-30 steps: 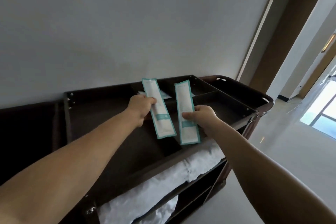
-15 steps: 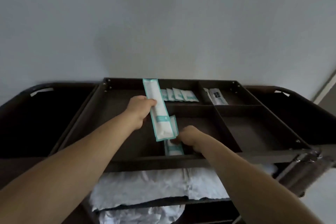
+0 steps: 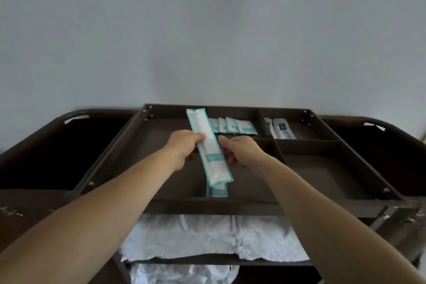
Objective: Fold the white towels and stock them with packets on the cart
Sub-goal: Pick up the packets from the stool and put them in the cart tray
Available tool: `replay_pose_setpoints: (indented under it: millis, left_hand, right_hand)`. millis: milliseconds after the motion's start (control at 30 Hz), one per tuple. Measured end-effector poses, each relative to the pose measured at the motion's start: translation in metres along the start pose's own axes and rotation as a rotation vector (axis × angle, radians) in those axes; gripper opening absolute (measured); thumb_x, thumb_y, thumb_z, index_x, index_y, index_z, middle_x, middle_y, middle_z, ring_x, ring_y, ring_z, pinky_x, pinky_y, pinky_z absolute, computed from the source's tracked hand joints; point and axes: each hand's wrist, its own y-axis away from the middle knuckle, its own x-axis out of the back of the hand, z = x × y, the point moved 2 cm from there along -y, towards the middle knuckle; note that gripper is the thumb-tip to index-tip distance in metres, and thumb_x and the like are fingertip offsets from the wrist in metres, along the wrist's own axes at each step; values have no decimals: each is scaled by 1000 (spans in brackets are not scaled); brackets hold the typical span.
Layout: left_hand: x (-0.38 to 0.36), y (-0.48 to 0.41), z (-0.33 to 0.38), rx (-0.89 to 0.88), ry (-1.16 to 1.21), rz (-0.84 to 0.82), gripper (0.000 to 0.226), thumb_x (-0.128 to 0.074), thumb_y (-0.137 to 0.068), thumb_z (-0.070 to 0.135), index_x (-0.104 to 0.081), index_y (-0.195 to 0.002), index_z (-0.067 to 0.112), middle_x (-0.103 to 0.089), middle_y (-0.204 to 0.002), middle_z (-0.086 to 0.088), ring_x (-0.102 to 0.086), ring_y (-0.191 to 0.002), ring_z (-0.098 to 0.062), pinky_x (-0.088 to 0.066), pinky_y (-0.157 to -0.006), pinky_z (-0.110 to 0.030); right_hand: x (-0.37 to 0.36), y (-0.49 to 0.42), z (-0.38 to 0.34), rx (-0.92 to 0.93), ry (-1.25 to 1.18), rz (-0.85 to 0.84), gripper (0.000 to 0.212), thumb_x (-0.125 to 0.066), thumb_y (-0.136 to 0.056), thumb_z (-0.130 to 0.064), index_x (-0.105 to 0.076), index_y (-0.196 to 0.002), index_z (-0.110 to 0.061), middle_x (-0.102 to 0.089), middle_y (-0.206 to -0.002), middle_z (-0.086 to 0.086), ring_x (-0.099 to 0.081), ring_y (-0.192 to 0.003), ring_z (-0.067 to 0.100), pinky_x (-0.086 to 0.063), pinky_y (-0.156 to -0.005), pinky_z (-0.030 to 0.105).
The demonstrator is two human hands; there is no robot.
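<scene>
Left hand (image 3: 184, 148) is gripping the long packet (image 3: 208, 143) at about mid-length, fingers curled round its left edge. The packet is hanging tilted above the top tray of the cart (image 3: 207, 205). Its upper end is leaning left across the back rail line, and its lower end is pointing right and down.

Right hand (image 3: 241, 151) is coming in from the right. One fingertip is meeting the packet's right edge and the other fingers are curling underneath. Cannot tell whether it is pinching the packet or only touching it.

The lower end of the held packet is overhanging the divider (image 3: 205, 188) between the wide left compartment and the front middle one. A second packet (image 3: 217, 192) is lying in the front middle compartment, just right of that divider. Its near end is butting the front wall and the rest is hiding under the held packet.

In the back middle compartment, small packets (image 3: 237, 126) are standing in an overlapping row against the left wall. In the back right compartment, dark-printed packets (image 3: 281, 128) are lying at the left side.

The front right compartment is showing its dark floor from wall to wall. The left compartment is showing its floor on both sides of the left forearm.

White towels (image 3: 207, 237) are lying on the shelf under the tray, with their front edge sitting at the shelf lip. More towel, crumpled, is showing on the shelf below. The grey wall (image 3: 207, 30) is standing right behind the back rail.
</scene>
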Motion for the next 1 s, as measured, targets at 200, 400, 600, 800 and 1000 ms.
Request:
replay_pose_setpoints:
  millis: [200,400,600,800,1000]
  left_hand:
    - [-38,-1,-1,1,-122,-171,10,-65,-92,16,-67,-83,13,-62,-76,-3,-52,-63,-15,-37,-54,-26]
    - [-41,-9,3,-115,-329,-97,26,-64,-72,27,-70,-83,4,-60,-77,-8,-53,-74,-20,-39,-66,-29]
    - [-28,-11,6,-196,-461,-72,15,-59,-82,13,-53,-69,10,-38,-67,-10,-35,-64,-19,-26,-53,-27]
    - [-16,-12,-5,-203,-489,-79,5,-61,-86,18,-55,-85,17,-47,-84,-8,-41,-79,-18,-32,-71,-31]
    - [-6,-10,-8,-188,-499,-52,10,-59,-88,18,-50,-85,16,-46,-88,-7,-41,-82,-18,-33,-73,-32]
  right_hand:
    - [13,13,14,-98,-123,-72,24,-78,-83,-24,-71,-93,-2,-64,-71,5,-47,-51,13,-32,-46,22]
    - [19,9,53,-266,-13,-43,29,-81,-80,-23,-57,-72,-10,-43,-59,4,-30,-46,12,-26,-42,23]
    - [11,1,65,-328,120,-76,30,-81,-80,-22,-56,-73,-7,-49,-58,5,-37,-44,14,-31,-42,20]
    - [10,-2,73,-389,273,-102,31,-80,-81,-26,-58,-74,-6,-52,-59,7,-42,-50,18,-34,-48,24]
    - [6,-6,67,-343,313,-164,31,-82,-79,-26,-59,-71,-8,-53,-58,5,-44,-50,17,-35,-48,25]
